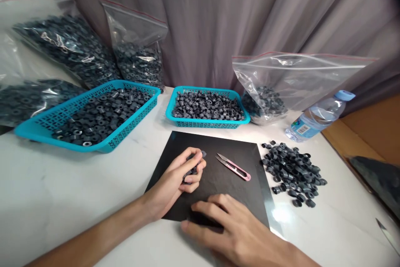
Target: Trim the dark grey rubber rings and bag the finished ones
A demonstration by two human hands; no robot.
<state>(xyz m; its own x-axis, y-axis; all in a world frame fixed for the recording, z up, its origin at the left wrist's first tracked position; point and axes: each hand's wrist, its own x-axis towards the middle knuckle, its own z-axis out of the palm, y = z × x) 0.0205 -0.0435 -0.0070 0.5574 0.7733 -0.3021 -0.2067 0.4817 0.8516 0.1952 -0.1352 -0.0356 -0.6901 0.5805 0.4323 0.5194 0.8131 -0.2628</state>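
Cupped over the left part of a black mat [212, 185], my left hand [173, 179] has its fingers curled around several small dark grey ring-shaped pieces [191, 170]. One piece pokes out by the fingertips. My right hand [236, 229] hovers low over the mat's front edge, fingers bent and apart, with nothing visible in it; the space under its palm is hidden. Pink-handled thread snips [233, 168] lie on the mat, blades pointing up and left. Right of the mat, a loose pile of similar dark pieces [293, 173] rests on the white table [337, 217].
A blue basket [131, 123] at left and another blue basket [208, 124] behind the mat hold dark pieces. Zip bags [137, 29] with such pieces stand behind; one bag [300, 75] is at right. A water bottle [320, 115] leans near a cardboard box [359, 138].
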